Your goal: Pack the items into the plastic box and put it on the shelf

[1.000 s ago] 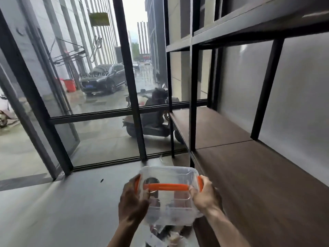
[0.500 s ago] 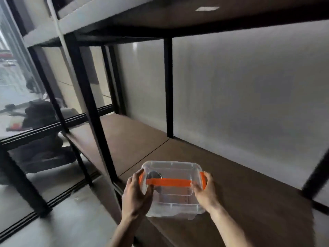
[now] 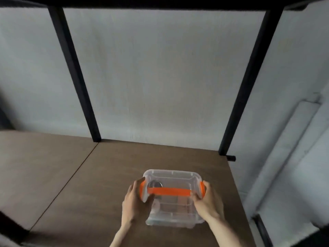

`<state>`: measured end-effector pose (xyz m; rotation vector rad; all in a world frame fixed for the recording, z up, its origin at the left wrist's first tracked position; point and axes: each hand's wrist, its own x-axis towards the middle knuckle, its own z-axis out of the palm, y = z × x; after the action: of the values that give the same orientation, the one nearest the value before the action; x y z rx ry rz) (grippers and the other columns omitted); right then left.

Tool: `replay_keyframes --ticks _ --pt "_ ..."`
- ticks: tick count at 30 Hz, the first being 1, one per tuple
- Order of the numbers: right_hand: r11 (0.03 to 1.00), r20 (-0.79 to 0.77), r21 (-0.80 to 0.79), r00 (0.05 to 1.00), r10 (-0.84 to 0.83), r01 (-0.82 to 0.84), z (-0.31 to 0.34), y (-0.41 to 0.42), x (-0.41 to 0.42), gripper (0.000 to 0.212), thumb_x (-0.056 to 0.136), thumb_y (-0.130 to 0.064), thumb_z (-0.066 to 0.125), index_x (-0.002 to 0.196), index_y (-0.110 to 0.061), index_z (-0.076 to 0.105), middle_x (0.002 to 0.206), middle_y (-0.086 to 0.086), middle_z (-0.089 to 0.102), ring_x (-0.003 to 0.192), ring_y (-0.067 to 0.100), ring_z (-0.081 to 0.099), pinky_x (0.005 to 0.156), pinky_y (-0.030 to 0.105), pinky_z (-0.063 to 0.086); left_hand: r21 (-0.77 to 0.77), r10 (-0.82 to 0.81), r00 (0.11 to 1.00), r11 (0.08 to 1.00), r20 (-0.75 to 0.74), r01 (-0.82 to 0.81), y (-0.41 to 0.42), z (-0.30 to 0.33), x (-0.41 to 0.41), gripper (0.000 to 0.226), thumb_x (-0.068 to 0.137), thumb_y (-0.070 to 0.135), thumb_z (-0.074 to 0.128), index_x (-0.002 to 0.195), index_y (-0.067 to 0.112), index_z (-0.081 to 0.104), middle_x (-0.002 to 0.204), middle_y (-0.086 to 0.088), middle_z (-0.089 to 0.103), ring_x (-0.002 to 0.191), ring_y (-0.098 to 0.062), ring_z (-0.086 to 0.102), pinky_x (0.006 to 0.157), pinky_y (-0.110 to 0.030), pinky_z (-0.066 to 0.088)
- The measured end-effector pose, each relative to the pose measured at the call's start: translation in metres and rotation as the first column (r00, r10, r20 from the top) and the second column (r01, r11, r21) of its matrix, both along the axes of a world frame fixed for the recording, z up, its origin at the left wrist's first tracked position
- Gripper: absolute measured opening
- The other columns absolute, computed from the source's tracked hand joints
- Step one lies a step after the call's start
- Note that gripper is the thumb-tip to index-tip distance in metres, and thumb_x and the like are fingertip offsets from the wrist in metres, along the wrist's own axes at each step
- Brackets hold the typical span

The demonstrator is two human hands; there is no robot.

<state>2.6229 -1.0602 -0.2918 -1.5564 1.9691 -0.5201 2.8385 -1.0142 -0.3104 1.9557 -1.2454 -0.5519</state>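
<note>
1. The left hand (image 3: 134, 202) and right hand (image 3: 207, 202) clasp opposite ends of the plastic box (image 3: 171, 196), fingers curled over its orange latches, probably to keep it level
2. The box sits on or just above the brown shelf (image 3: 89, 184)
3. Behind, black uprights (image 3: 74, 75) frame a pale wall (image 3: 160, 77)

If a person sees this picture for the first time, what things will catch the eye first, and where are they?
The clear plastic box with its bright orange handle draws the eye first, low in the middle, over the brown shelf board. The left hand and the right hand grip its two ends. Behind stand two black shelf posts against a pale wall.
</note>
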Motion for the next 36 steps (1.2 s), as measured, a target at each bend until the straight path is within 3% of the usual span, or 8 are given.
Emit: replay_keyframes --ticks 5,10,17,21,25,29,32,36 --pt "0.997 -0.032 0.032 0.998 -0.063 0.064 -0.031 0.006 0.002 0.055 0.091 -0.046 0.066 0.136 -0.02 0.048 0.129 0.003 0.067 0.121 0.025 0.064 0.1 0.042 0.052 0.066 -0.066 0.998 0.996 0.0 0.066 0.002 -0.027 0.0 0.059 0.081 0.034 0.075 0.134 0.034 0.051 0.122 0.006 0.065 0.107 -0.021 0.065 0.078 -0.032 0.045" --pt "0.996 -0.06 0.058 0.996 -0.061 0.065 -0.055 0.015 0.005 0.059 0.093 -0.047 0.062 0.143 -0.02 0.044 0.135 0.002 0.064 0.127 0.024 0.061 0.105 0.042 0.05 0.108 -0.099 0.995 0.989 0.015 0.096 0.007 -0.048 0.003 0.061 0.083 0.035 0.075 0.138 0.032 0.049 0.131 0.006 0.062 0.111 -0.022 0.064 0.078 -0.031 0.044" --pt "0.997 -0.01 0.074 1.0 -0.015 0.016 -0.068 0.031 0.009 0.075 0.101 -0.051 0.044 0.162 -0.024 0.01 0.158 0.004 0.043 0.141 0.027 0.049 0.112 0.047 0.044 0.068 -0.1 0.995 0.993 0.025 0.098 0.018 -0.062 -0.003 0.062 0.093 0.036 0.065 0.148 0.039 0.038 0.156 0.006 0.043 0.139 -0.021 0.048 0.096 -0.044 0.049" --pt "0.996 -0.038 0.093 0.999 0.003 0.001 -0.069 0.039 0.013 0.078 0.097 -0.063 0.026 0.159 -0.035 -0.012 0.153 0.002 0.05 0.13 0.024 0.059 0.105 0.048 0.051 0.092 -0.113 0.992 0.99 0.055 0.107 0.017 -0.06 -0.002 0.06 0.095 0.044 0.058 0.149 0.044 0.032 0.161 0.008 0.036 0.134 -0.022 0.054 0.092 -0.044 0.051" --pt "0.993 -0.103 0.118 0.994 0.027 -0.015 -0.08 0.035 0.009 0.074 0.095 -0.07 0.016 0.155 -0.045 -0.019 0.148 -0.002 0.053 0.124 0.024 0.063 0.101 0.054 0.053 0.12 -0.136 0.985 0.985 0.106 0.123 0.015 -0.063 0.0 0.059 0.096 0.047 0.052 0.149 0.045 0.025 0.16 0.01 0.034 0.122 -0.026 0.062 0.087 -0.044 0.053" --pt "0.988 -0.269 0.141 0.957 0.104 -0.068 -0.069 0.038 0.006 0.073 0.096 -0.067 0.015 0.157 -0.039 -0.015 0.14 0.005 0.058 0.12 0.027 0.064 0.096 0.051 0.056 0.139 -0.145 0.976 0.983 0.161 0.123 0.016 -0.062 -0.001 0.058 0.096 0.046 0.05 0.147 0.043 0.024 0.156 0.007 0.038 0.121 -0.027 0.061 0.084 -0.045 0.053" --pt "0.987 -0.4 0.097 0.903 0.156 -0.128 -0.05 0.045 0.004 0.071 0.1 -0.061 0.025 0.161 -0.032 0.002 0.143 0.007 0.054 0.126 0.029 0.058 0.099 0.046 0.053 0.127 -0.172 0.951 0.982 0.258 0.143 0.027 -0.055 -0.003 0.066 0.093 0.054 0.042 0.153 0.037 0.019 0.155 0.004 0.04 0.128 -0.025 0.054 0.094 -0.043 0.052" --pt "0.969 -0.469 0.003 0.856 0.219 -0.246 -0.032 0.076 0.002 0.061 0.1 -0.055 0.035 0.155 -0.03 0.028 0.131 0.006 0.057 0.119 0.026 0.059 0.092 0.039 0.054 0.1 -0.205 0.906 0.978 0.37 0.181 0.063 -0.038 -0.006 0.068 0.094 0.057 0.041 0.155 0.036 0.02 0.149 0.006 0.047 0.13 -0.021 0.052 0.102 -0.038 0.046"
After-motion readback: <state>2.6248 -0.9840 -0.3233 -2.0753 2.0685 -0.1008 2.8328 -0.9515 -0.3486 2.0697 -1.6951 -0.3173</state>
